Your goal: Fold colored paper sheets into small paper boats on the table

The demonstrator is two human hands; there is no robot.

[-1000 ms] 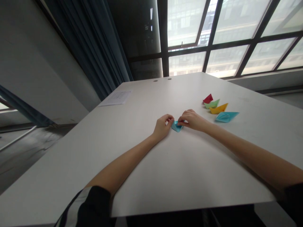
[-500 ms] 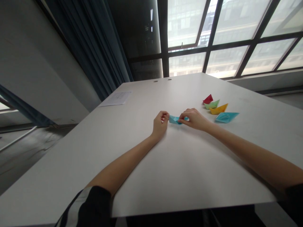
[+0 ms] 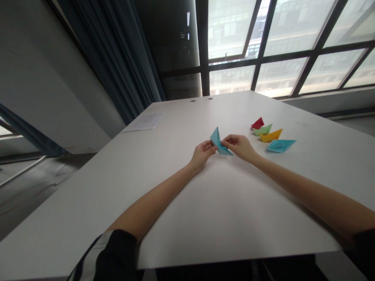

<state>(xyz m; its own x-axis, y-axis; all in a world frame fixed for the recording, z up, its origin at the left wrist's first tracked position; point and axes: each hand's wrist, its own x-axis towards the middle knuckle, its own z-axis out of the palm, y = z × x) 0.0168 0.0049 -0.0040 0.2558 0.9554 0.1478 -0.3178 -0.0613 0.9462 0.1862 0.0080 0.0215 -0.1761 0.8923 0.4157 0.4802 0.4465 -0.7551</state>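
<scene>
A light blue folded paper boat [image 3: 216, 138] is held between my two hands, tilted so one pointed end rises and the other slants down to the right. My left hand [image 3: 202, 154] grips its lower left side, thumb in front and fingers behind. At its middle, the thumb and forefinger of my right hand [image 3: 239, 146] pinch the paper. Part of the boat is hidden by my fingertips.
On the right of the white table [image 3: 187, 218] several paper boats stand in a row: red [image 3: 258, 123], pale green [image 3: 263, 130], yellow [image 3: 271, 136] and blue [image 3: 281, 145]. A printed sheet [image 3: 143, 122] lies at the far left, near a blue curtain [image 3: 117, 54].
The blue paper boat has turned from lying level to tilted, with one point up. My left hand has shifted its hold to the lower side, and my right hand stays close by.
</scene>
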